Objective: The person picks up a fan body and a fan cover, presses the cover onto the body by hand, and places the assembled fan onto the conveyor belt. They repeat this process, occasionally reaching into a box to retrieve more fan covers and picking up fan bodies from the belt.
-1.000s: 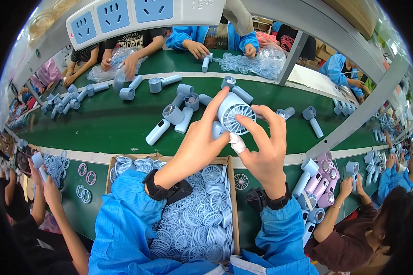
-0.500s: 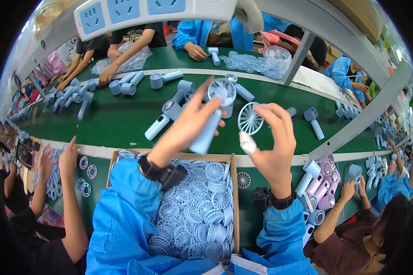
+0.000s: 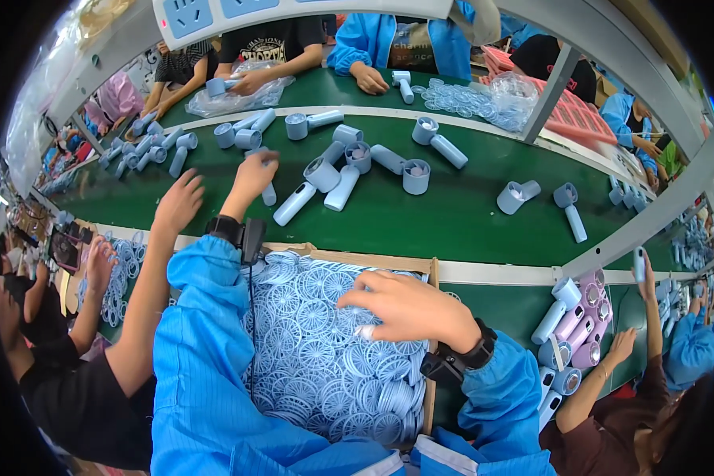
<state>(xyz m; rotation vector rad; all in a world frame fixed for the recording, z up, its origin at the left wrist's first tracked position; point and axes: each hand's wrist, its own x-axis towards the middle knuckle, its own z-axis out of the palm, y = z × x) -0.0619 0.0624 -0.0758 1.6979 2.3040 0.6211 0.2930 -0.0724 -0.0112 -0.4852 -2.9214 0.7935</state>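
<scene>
Over the green work surface, my left hand (image 3: 251, 184) is closed around a light-blue handheld fan. Only the fan's handle (image 3: 269, 193) shows below my fingers; its head is mostly hidden. My right hand (image 3: 408, 308) hovers low over a cardboard box (image 3: 434, 397) full of pale-blue spoked fan grilles (image 3: 325, 365). Its fingers and thumb are spread, with no grille between them. A white cover sits on the thumb tip. Straight ahead lie several handheld fans, one with a round head (image 3: 320, 174) pointing up and another lying beside it (image 3: 341, 189).
Close on my left, a co-worker's raised hand (image 3: 179, 202) is near my left wrist. Purple and blue fans (image 3: 579, 317) are stacked at my right beside another worker. A metal frame post (image 3: 642, 218) slants on the right, and a power strip (image 3: 293, 9) hangs overhead.
My right hand has moved down to the box, and the grille it held is gone from it. My left hand has swung left with a fan. The view has shifted slightly.
</scene>
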